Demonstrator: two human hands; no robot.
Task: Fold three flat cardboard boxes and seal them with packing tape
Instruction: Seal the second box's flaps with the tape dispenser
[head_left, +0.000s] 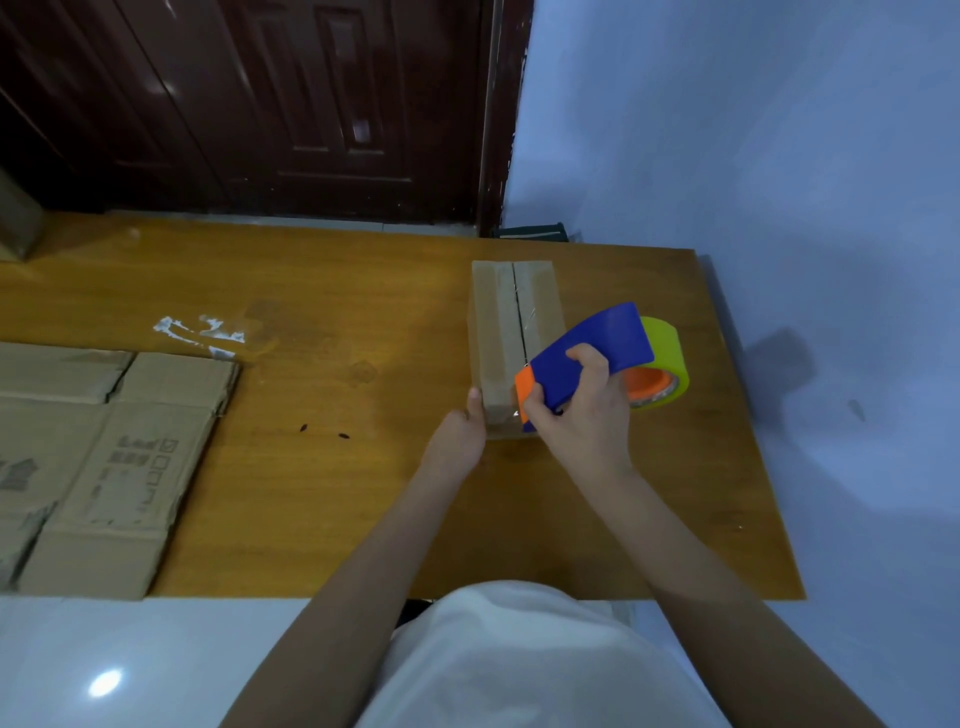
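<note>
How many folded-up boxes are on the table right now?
1 for certain: the small box under both hands, right of centre. Flat cardboard lies at the left; a brown corner at the far left edge may be another.

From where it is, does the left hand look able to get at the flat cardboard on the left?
Probably yes: the left hand only rests against the folded box, and bare table lies between it and the flat cardboard.

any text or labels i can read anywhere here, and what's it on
No text here can be read.
Flat cardboard box: printed lines beside a column of small squares, the top one ticked; the characters are too blurred to read.
Same flat cardboard, left edge: larger dark print, cut off and blurred.
Folded box, tape dispenser: no text visible.
</note>
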